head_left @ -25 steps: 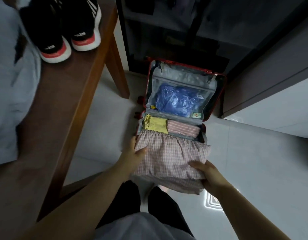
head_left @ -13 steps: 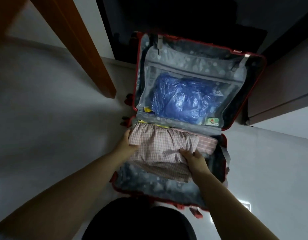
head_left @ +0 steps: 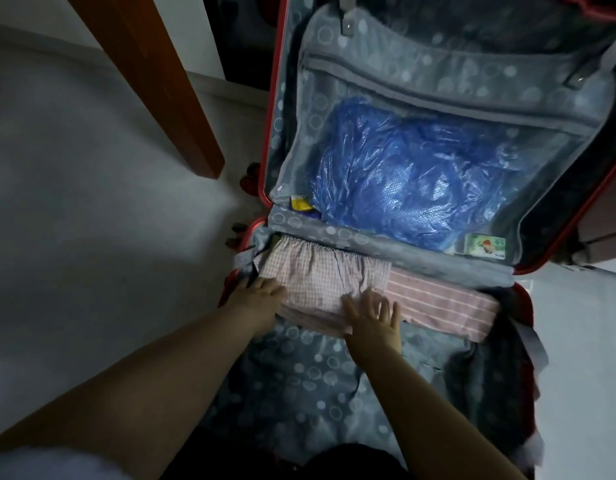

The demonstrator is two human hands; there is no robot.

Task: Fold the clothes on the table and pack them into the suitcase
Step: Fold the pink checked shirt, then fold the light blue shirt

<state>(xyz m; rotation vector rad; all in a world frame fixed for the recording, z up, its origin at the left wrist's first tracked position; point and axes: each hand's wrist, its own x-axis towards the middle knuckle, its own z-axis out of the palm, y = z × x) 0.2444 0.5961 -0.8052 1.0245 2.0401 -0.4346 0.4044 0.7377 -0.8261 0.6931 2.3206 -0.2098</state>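
Suitcase (head_left: 265, 157) lies on pale floor (head_left: 91, 220) (table leg (head_left: 154, 81) beside), left hand (head_left: 261, 296) and right hand (head_left: 372, 320) flat on checked cloth (head_left: 320, 271).

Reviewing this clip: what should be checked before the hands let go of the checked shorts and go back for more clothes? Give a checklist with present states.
1. Checked shorts lie inside the suitcase: ok.
2. Shorts sit next to the striped garment without burying it: ok.
3. Right hand is flat, with fingers spread on the shorts: ok.
4. Left hand grip is released: cannot tell, as its fingers are bent at the shorts' left edge.
5. Bare lining is left in the near half for more clothes: ok.
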